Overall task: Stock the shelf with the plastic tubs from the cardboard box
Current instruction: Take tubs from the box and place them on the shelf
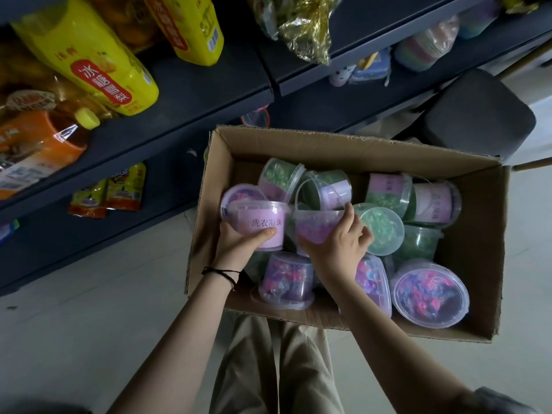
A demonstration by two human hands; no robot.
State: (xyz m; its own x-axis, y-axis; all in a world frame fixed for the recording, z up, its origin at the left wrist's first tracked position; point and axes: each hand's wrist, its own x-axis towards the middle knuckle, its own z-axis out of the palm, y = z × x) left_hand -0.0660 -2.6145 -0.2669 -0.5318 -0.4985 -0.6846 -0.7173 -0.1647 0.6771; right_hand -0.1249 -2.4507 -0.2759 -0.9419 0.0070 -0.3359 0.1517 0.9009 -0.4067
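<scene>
Inside the cardboard box (pixel 358 150), toward its 9 o'clock wall, the left hand (pixel 236 249) grips a pink-labelled tub (pixel 263 225). The right hand (pixel 337 243) clasps a purple-bead tub (pixel 313 230) just beside it. The dark shelf (pixel 194 94) stands at 11 o'clock.

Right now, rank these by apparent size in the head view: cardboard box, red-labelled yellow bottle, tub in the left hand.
1. cardboard box
2. yellow bottle, likely nearer the camera
3. tub in the left hand
</scene>
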